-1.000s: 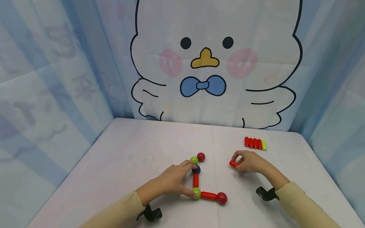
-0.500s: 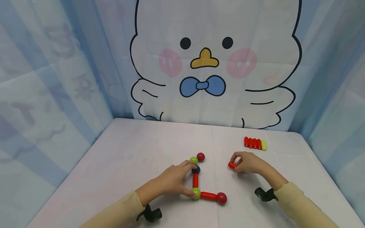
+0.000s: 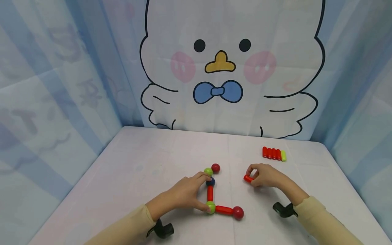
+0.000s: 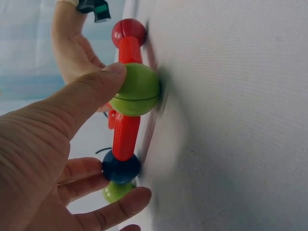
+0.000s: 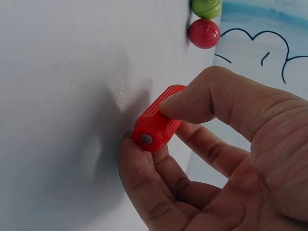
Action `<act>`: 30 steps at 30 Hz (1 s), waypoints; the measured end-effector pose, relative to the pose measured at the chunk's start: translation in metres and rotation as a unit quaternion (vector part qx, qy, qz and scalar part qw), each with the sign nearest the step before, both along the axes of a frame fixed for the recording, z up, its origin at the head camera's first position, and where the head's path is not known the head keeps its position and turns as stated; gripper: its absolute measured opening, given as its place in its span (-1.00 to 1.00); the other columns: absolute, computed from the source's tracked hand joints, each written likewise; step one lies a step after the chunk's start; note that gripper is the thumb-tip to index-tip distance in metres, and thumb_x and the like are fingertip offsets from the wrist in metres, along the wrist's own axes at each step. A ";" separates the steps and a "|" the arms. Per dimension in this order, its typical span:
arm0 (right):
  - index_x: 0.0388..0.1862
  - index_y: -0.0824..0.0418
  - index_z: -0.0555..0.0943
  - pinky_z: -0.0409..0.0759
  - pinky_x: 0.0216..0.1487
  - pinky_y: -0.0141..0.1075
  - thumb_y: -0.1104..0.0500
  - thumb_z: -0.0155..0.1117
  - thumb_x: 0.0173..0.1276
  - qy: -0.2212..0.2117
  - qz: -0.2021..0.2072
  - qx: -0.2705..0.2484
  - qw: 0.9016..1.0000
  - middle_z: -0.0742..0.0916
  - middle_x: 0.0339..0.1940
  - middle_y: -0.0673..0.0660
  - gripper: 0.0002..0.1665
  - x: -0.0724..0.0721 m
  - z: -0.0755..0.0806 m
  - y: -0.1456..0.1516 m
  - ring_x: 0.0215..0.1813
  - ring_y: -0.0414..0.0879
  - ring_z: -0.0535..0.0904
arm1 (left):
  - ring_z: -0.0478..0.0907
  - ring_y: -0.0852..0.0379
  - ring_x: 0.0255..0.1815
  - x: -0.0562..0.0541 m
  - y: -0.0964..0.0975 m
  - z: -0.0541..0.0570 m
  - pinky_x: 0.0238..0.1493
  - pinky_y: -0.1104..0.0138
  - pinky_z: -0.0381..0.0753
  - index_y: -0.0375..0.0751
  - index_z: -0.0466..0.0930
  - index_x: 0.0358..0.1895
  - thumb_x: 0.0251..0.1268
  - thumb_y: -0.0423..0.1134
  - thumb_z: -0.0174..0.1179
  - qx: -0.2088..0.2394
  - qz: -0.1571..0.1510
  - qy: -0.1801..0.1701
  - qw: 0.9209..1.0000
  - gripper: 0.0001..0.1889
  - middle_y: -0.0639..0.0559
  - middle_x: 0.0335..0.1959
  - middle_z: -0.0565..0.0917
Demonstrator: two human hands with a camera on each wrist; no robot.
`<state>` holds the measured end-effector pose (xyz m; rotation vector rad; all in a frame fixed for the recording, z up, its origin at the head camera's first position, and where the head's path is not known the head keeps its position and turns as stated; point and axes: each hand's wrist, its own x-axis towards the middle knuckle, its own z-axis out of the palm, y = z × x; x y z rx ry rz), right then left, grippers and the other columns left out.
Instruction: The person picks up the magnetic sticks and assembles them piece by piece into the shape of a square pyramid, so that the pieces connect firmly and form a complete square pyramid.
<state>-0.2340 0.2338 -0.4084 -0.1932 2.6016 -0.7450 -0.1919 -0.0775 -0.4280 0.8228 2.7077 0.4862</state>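
My left hand (image 3: pixel 185 194) holds an L-shaped build of magnetic balls and rods on the table. Its thumb presses the corner green ball (image 4: pixel 139 86); fingers lie against the blue ball (image 4: pixel 121 168). One red rod (image 3: pixel 210 193) joins these two balls, and another red rod (image 3: pixel 224 210) runs right to a red ball (image 3: pixel 238 213). Beyond the blue ball sit a second green ball (image 3: pixel 208 171) and a smaller-looking red ball (image 3: pixel 215 168). Right of the build, my right hand (image 3: pixel 266 174) pinches a loose red magnetic rod (image 5: pixel 159 118), its silver end disc showing.
Several red rods (image 3: pixel 271 153) and one yellow-green rod (image 3: pixel 283 156) lie in a row at the table's back right. The white table (image 3: pixel 159 153) meets a printed cloth backdrop (image 3: pixel 220 112). A black wrist camera (image 3: pixel 284 210) hangs under the right sleeve.
My right hand has shifted slightly left and nearer with the red rod in its fingers. The left hand and the build have stayed in place.
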 end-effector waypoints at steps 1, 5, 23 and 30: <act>-0.01 0.17 0.60 0.69 -0.21 -0.23 0.31 0.47 0.18 -0.001 0.000 0.000 1.000 0.67 -0.24 0.13 -0.61 0.000 0.000 -0.001 -0.28 -0.05 0.58 | 0.59 0.15 0.22 0.000 0.000 0.000 0.29 0.05 0.58 0.06 0.39 0.45 -0.05 0.30 0.57 0.000 0.001 -0.001 1.000 -0.03 0.12 0.53 0.38; -0.02 0.16 0.60 0.68 -0.22 -0.24 0.31 0.47 0.19 -0.002 0.004 0.001 1.000 0.68 -0.25 0.12 -0.63 0.002 0.002 -0.003 -0.29 -0.05 0.58 | 0.58 0.15 0.23 0.000 0.000 0.001 0.29 0.05 0.57 0.06 0.39 0.45 -0.05 0.29 0.57 0.001 0.003 -0.004 1.000 -0.04 0.12 0.53 0.38; -0.07 0.14 0.61 0.65 -0.24 -0.23 0.32 0.45 0.19 -0.005 0.017 -0.007 1.000 0.68 -0.27 0.12 -0.66 0.005 0.003 -0.013 -0.30 -0.04 0.58 | 0.57 0.15 0.24 -0.001 0.001 0.003 0.32 -0.02 0.56 0.09 0.39 0.45 -0.05 0.29 0.57 -0.002 0.005 -0.011 1.000 -0.05 0.15 0.53 0.37; -0.06 0.13 0.62 0.66 -0.24 -0.23 0.32 0.47 0.19 -0.010 0.020 -0.008 1.000 0.67 -0.28 0.12 -0.66 0.006 -0.001 -0.017 -0.31 -0.04 0.58 | 0.57 0.14 0.23 0.000 0.001 0.001 0.32 -0.03 0.55 0.10 0.39 0.45 -0.05 0.29 0.57 0.005 0.007 -0.017 1.000 -0.05 0.16 0.53 0.37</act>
